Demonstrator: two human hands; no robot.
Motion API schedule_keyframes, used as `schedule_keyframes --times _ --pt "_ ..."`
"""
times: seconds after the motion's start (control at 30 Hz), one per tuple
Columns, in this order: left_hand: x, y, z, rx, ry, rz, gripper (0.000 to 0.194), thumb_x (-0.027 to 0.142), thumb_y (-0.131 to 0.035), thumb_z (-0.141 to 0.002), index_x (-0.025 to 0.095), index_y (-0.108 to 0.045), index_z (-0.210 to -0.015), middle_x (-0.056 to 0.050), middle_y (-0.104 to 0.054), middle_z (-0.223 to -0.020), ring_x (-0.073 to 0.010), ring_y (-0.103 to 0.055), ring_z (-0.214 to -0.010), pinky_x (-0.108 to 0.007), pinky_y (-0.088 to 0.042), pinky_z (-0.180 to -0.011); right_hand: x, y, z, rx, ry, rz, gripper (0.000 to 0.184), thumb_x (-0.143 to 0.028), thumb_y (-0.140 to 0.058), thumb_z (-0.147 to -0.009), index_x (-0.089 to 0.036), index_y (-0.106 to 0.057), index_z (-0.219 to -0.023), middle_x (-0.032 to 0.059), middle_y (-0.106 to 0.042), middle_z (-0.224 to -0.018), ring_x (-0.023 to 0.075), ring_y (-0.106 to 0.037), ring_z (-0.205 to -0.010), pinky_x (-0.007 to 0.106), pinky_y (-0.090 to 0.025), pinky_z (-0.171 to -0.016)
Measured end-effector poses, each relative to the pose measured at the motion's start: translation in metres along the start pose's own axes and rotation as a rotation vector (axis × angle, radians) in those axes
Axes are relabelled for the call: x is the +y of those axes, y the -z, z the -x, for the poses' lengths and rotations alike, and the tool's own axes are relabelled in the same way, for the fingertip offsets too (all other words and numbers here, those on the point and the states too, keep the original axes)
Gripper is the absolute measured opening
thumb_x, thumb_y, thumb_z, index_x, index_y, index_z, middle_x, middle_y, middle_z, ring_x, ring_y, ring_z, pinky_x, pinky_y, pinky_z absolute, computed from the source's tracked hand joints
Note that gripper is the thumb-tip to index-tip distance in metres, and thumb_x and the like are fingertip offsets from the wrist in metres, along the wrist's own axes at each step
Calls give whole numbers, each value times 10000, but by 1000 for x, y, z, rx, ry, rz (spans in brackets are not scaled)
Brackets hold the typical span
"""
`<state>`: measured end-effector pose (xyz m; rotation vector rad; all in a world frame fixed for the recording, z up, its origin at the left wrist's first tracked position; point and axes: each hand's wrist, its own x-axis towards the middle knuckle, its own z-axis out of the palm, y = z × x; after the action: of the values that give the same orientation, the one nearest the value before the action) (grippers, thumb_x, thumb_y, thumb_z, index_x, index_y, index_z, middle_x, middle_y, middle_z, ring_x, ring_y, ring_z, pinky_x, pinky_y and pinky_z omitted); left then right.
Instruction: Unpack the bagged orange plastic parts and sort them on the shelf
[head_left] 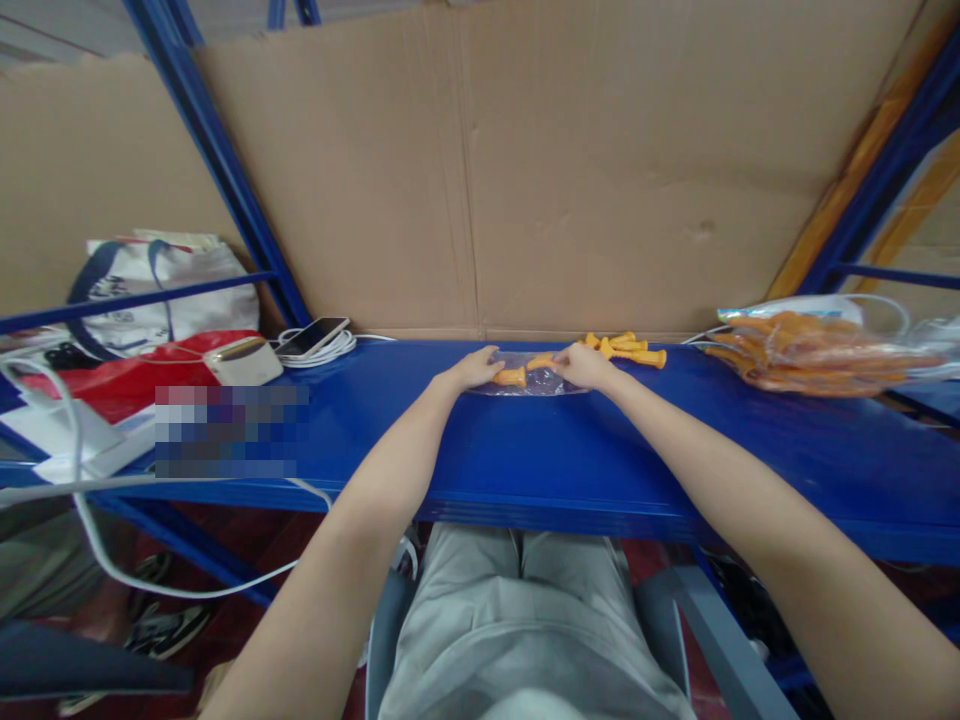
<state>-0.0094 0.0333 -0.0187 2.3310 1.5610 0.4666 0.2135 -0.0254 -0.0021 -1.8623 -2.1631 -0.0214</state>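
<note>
Both of my hands are over a clear plastic bag (551,384) lying on the blue shelf top. My left hand (474,369) is closed at the bag's left end, around one end of an orange plastic peg (511,377) with a flared tip. Pinched in the fingers of my right hand (587,367) is another orange plastic peg (541,362), pointing left over the bag. Whether the pegs are inside the film or on top of it, I cannot tell. Just behind my right hand lies a small pile of similar orange pegs (626,348).
Bagged orange pieces (795,352) lie at the right on the blue shelf (525,460). A phone (317,338) on a coiled white cable, a red bag (150,375) and a white tote (176,295) are at the left. Cardboard (585,170) walls the back. Another person's shoe (169,630) shows below left.
</note>
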Motion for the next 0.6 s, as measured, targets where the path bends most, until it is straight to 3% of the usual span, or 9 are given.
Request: schedule_keyframes --times 0.13,0.37,0.47,0.6 --pt "0 -1 -1 3 -12 -9 613 347 -469 -955 120 -393 -1520 -136 -530 -1506 -222 -554 -1348 -284 -409 -1118 -4 -4 -1 38 -24 48 310 -314 -533 -943 -200 -802 -1046 126 -767 -1092 282 -688 -1050 352 -497 -869" --pt "-4 -1 -3 -5 -23 3 570 366 -428 -963 121 -448 -1476 -139 -450 -1562 -235 -452 -1434 -308 -313 -1187 8 -7 -5 -114 276 -301 280 -294 -591 -868 -164 -817 -970 27 -760 -825 165 -646 -720 242 -459 -661" --pt "-5 -2 -4 -14 -36 35 563 383 -433 -954 135 -474 -1457 -136 -467 -1553 -244 -467 -1422 -316 -324 -1180 10 -8 -5 -156 298 -375 283 -314 -609 -850 -169 -818 -973 8 -744 -770 147 -619 -671 235 -455 -630" --pt "-5 -3 -6 -30 -48 89 570 392 -438 -943 129 -487 -1447 -139 -474 -1549 -242 -462 -1424 -322 -316 -1188 6 -13 -6 -78 263 -344 250 -270 -620 -845 -146 -817 -936 41 -772 -835 193 -675 -769 260 -497 -705"
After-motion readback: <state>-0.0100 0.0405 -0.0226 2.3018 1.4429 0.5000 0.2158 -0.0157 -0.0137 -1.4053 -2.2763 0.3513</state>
